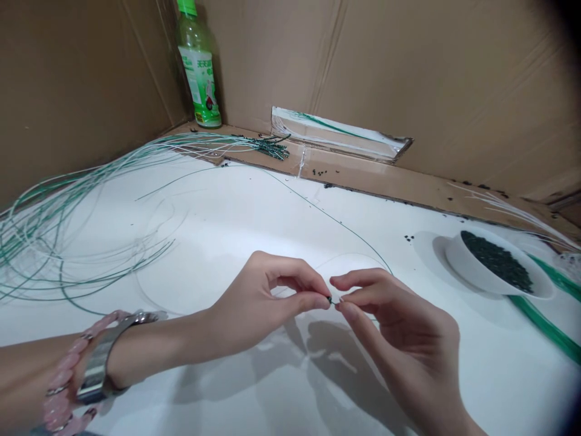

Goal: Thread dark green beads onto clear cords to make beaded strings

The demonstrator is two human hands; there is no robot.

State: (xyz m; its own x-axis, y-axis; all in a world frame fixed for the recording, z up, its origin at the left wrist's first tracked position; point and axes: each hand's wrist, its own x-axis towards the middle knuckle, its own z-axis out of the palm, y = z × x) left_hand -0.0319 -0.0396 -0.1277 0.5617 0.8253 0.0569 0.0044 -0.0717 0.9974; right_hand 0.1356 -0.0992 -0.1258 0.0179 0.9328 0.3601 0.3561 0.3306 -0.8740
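Between thumb and forefinger, my left hand [276, 290] pinches a tiny dark bead [330, 299]. My right hand [403, 327] is close beside it, its thumb and forefinger closed on the end of a thin green wire [334, 303] at the bead. A longer green wire [336, 219] arcs from behind my right hand over the white surface to the upper left. To the right, a white bowl [542, 278] tilts toward me, holding many small dark green beads [497, 260].
Bundled green and white wires [59, 194] sprawl at left, ending in beaded tips [272, 146]. A green-capped bottle [200, 72] stands in the cardboard corner. Loose beads [320, 172] dot the cardboard edge. Thick green strands [544, 327] lie beside the bowl; white wires [521, 212] are behind it.
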